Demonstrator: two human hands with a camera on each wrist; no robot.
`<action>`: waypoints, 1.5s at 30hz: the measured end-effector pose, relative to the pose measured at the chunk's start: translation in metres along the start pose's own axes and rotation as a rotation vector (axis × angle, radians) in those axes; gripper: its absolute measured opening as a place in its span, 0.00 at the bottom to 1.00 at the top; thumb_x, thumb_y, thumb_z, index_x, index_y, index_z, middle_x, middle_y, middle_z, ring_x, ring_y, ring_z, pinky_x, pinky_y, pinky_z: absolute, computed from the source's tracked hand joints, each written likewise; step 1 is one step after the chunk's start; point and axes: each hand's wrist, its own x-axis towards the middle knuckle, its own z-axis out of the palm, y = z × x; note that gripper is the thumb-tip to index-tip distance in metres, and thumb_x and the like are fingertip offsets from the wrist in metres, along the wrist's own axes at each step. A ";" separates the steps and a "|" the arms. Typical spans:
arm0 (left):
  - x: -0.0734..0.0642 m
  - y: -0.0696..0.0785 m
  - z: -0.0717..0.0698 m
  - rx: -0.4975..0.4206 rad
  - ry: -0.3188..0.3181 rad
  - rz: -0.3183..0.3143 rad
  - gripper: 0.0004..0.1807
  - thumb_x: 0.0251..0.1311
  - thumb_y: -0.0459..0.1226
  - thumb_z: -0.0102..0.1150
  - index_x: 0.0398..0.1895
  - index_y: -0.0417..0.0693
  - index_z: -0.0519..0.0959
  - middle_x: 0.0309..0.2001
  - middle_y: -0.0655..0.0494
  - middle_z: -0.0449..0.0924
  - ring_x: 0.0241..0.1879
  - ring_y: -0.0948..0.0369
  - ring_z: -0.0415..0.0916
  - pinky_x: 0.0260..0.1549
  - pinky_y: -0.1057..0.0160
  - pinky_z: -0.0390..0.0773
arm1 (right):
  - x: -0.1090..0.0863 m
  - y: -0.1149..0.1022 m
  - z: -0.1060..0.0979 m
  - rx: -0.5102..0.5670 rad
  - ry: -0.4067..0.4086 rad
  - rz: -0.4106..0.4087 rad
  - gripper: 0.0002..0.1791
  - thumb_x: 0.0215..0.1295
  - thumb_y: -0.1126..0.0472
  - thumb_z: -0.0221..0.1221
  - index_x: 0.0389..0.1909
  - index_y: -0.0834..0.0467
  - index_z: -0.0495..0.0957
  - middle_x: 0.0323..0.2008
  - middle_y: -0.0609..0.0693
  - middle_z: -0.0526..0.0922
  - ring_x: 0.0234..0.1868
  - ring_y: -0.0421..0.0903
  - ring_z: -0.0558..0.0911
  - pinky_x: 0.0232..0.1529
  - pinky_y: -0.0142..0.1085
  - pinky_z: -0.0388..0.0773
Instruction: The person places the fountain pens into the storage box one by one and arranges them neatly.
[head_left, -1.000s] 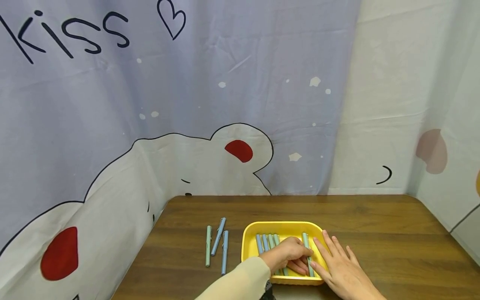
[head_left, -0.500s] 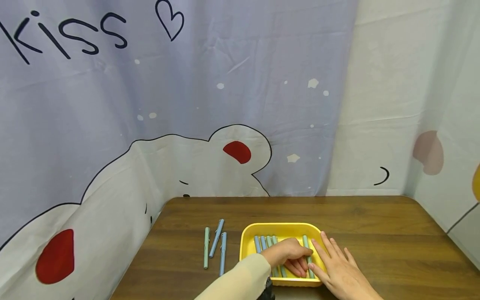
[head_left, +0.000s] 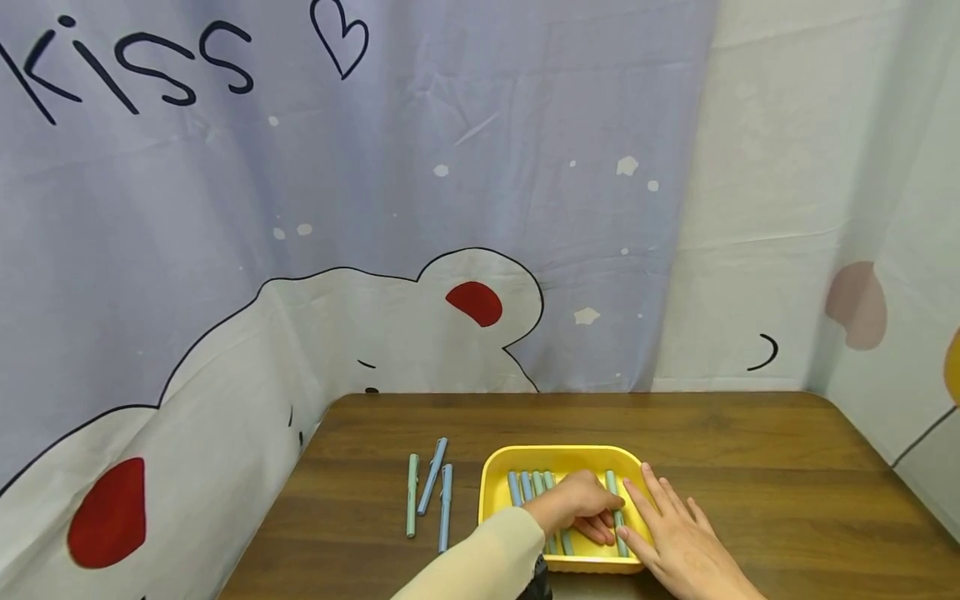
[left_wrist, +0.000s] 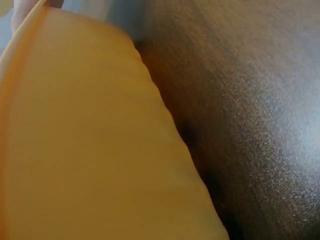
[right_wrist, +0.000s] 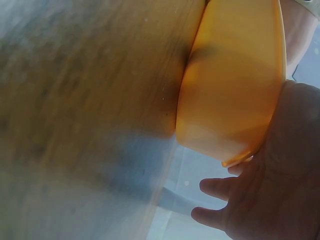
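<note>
In the head view my left hand [head_left: 581, 500], in a cream sleeve, reaches into a yellow tray [head_left: 558, 451]. Its fingers pinch a light green pen [head_left: 611, 482] lying near the tray's right wall. My right hand [head_left: 682, 533] has its fingers spread, with thumb and index finger over the tray's right rim. Left of my left hand, blue pens [head_left: 513, 487] and green pens [head_left: 550, 480] lie side by side in the tray, partly hidden by the wrist. The right wrist view shows the right hand [right_wrist: 275, 195] against the tray's outer wall [right_wrist: 230, 90].
Outside the tray to the left lie a green pen [head_left: 412, 496] and two blue pens [head_left: 432, 477] on the brown wooden table [head_left: 765, 467]. Behind the table hangs a printed curtain [head_left: 585, 208]. The tray's wall [left_wrist: 90, 130] fills much of the left wrist view.
The head view has shifted slightly. Both hands stay almost where they were, the left at the green pen and the right at the tray's rim.
</note>
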 end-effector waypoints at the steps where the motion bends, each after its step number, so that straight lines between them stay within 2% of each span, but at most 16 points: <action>1: 0.000 0.000 0.000 -0.004 0.002 -0.004 0.20 0.67 0.37 0.63 0.17 0.34 0.80 0.17 0.46 0.81 0.25 0.50 0.88 0.18 0.64 0.83 | 0.000 0.000 0.000 0.001 -0.005 0.003 0.36 0.74 0.37 0.53 0.74 0.54 0.68 0.77 0.62 0.57 0.72 0.68 0.65 0.61 0.72 0.62; 8: 0.002 0.001 -0.003 -0.013 -0.017 -0.026 0.20 0.67 0.37 0.64 0.17 0.35 0.81 0.17 0.47 0.82 0.23 0.53 0.87 0.20 0.65 0.83 | 0.000 0.000 0.000 -0.002 -0.014 0.015 0.37 0.74 0.36 0.52 0.74 0.54 0.67 0.78 0.61 0.57 0.72 0.68 0.65 0.62 0.71 0.62; 14: 0.001 0.001 -0.005 -0.015 -0.004 -0.040 0.18 0.65 0.34 0.61 0.17 0.32 0.81 0.18 0.45 0.83 0.24 0.52 0.88 0.18 0.65 0.83 | 0.001 0.000 0.000 0.025 -0.058 0.035 0.37 0.74 0.36 0.51 0.75 0.54 0.66 0.79 0.61 0.54 0.72 0.69 0.64 0.62 0.72 0.61; 22: 0.002 -0.001 -0.004 -0.030 -0.030 -0.025 0.18 0.68 0.34 0.60 0.19 0.33 0.81 0.19 0.45 0.83 0.26 0.50 0.88 0.22 0.63 0.85 | 0.001 0.001 -0.001 0.036 -0.090 0.049 0.38 0.74 0.36 0.50 0.76 0.54 0.65 0.79 0.62 0.53 0.72 0.70 0.64 0.61 0.72 0.62; 27: 0.003 -0.003 -0.004 -0.050 -0.037 -0.009 0.18 0.69 0.35 0.60 0.20 0.34 0.81 0.23 0.41 0.85 0.25 0.52 0.88 0.24 0.62 0.85 | 0.002 0.001 0.000 0.038 -0.097 0.049 0.38 0.75 0.35 0.50 0.76 0.54 0.65 0.79 0.62 0.53 0.72 0.70 0.64 0.61 0.72 0.62; 31: 0.003 -0.003 -0.011 -0.072 -0.063 -0.011 0.22 0.72 0.44 0.56 0.29 0.33 0.82 0.27 0.41 0.86 0.25 0.52 0.88 0.24 0.60 0.86 | 0.002 0.000 0.001 0.036 -0.099 0.053 0.38 0.74 0.36 0.50 0.76 0.54 0.65 0.79 0.62 0.53 0.72 0.70 0.64 0.62 0.72 0.61; 36: 0.000 0.000 -0.026 -0.149 -0.160 -0.020 0.34 0.74 0.60 0.45 0.45 0.34 0.78 0.33 0.41 0.84 0.34 0.44 0.88 0.33 0.51 0.87 | 0.002 -0.001 0.001 0.026 -0.058 0.043 0.37 0.74 0.37 0.52 0.75 0.54 0.66 0.78 0.61 0.55 0.72 0.69 0.65 0.62 0.71 0.63; 40: -0.002 0.001 -0.036 -0.202 -0.227 -0.009 0.38 0.74 0.62 0.39 0.49 0.32 0.76 0.37 0.39 0.84 0.40 0.40 0.87 0.39 0.46 0.86 | 0.001 -0.001 0.001 0.028 -0.045 0.038 0.37 0.74 0.37 0.53 0.74 0.55 0.67 0.78 0.61 0.55 0.71 0.70 0.66 0.62 0.70 0.64; 45: -0.004 -0.001 -0.044 -0.245 -0.245 0.013 0.39 0.75 0.62 0.37 0.53 0.31 0.75 0.39 0.39 0.85 0.41 0.40 0.87 0.40 0.45 0.86 | 0.001 -0.001 0.000 0.030 -0.044 0.033 0.36 0.74 0.38 0.54 0.74 0.55 0.67 0.78 0.62 0.55 0.71 0.70 0.66 0.62 0.69 0.65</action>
